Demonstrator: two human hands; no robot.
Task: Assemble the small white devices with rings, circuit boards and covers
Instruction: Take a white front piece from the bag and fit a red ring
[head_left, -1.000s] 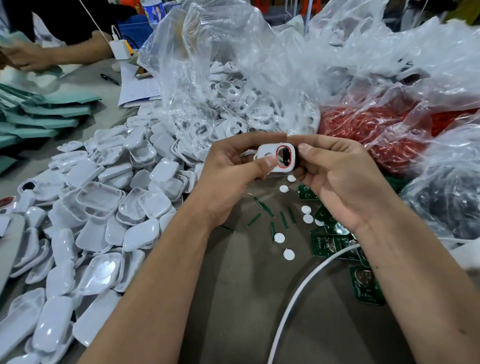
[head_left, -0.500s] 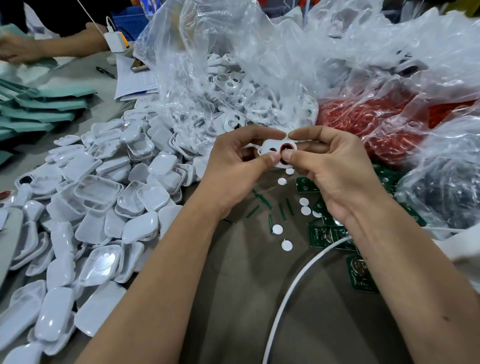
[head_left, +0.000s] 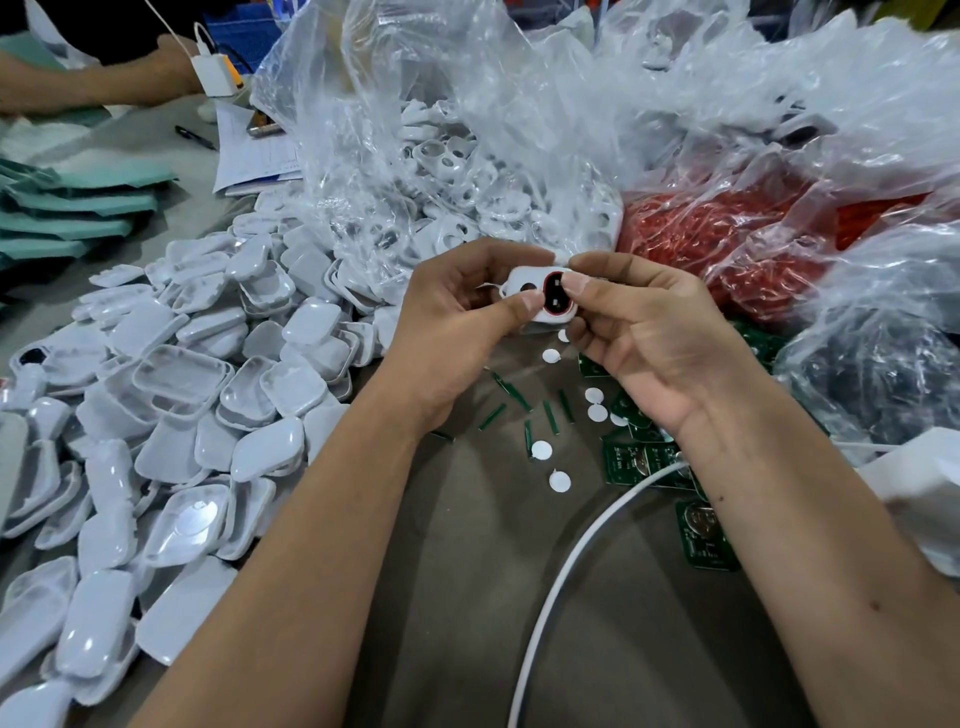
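Both hands hold one small white device shell (head_left: 524, 287) above the table. A red ring (head_left: 554, 296) sits in its oval opening, with dark parts inside. My left hand (head_left: 457, 322) pinches the shell's left side, thumb on its lower edge. My right hand (head_left: 644, 332) grips the right side, thumb tip pressing on the ring's upper right. A heap of white covers (head_left: 208, 374) lies to the left. Green circuit boards (head_left: 639, 462) lie under my right wrist. A clear bag of white shells (head_left: 457, 171) and a bag of red rings (head_left: 727, 228) stand behind.
Small white round discs (head_left: 559, 481) and thin green strips (head_left: 492, 415) are scattered on the brown table. A white cable (head_left: 561, 571) curves across the near table. Another person's arm (head_left: 88, 85), a white charger (head_left: 215, 75), papers and teal envelopes (head_left: 67, 208) are at the back left.
My hands with the shell have shifted slightly down and left in view. The right thumb has moved from the ring's left edge up onto its upper right.
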